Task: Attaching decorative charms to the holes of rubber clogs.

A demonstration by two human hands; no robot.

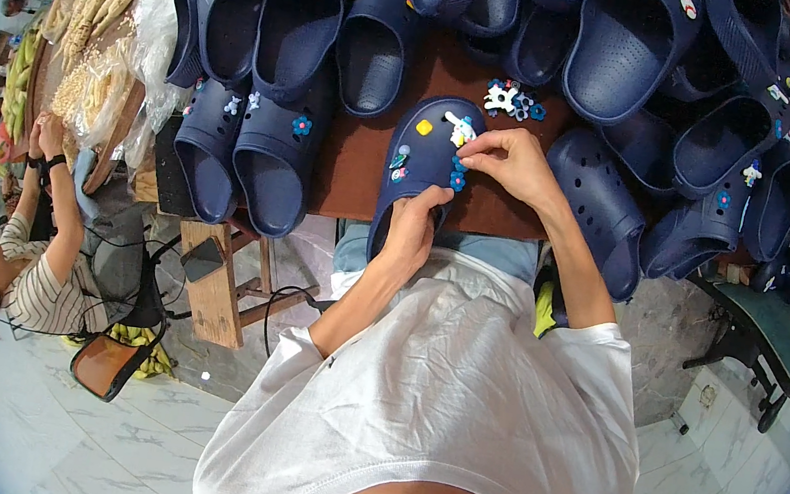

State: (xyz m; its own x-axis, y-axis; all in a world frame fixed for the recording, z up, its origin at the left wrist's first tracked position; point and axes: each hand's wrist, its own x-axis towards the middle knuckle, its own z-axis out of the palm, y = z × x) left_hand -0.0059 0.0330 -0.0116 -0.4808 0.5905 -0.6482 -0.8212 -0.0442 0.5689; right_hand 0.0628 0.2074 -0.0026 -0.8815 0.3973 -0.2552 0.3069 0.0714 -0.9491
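A dark blue clog [431, 158] lies on the brown tabletop in front of me, its toe pointing away. My left hand [408, 227] grips it at the foot opening, the fingers partly inside. Over its right side my right hand [516, 165] pinches at a small shoe charm, mostly hidden by the fingertips. A white figure charm [461, 131] sits just beyond those fingertips, and blue flower charms [457, 181] run below them. On the clog's left are a yellow charm [424, 128] and some multicoloured ones. Loose white and blue charms [514, 100] lie in a small pile beyond the toe.
Many more blue clogs surround the work spot, with a charmed pair [270, 164] at left and a plain clog [597, 210] at right. A phone [202, 260] lies on a wooden stool [210, 307]. Another person [51, 249] sits at left. A green-topped chair [768, 335] stands at right.
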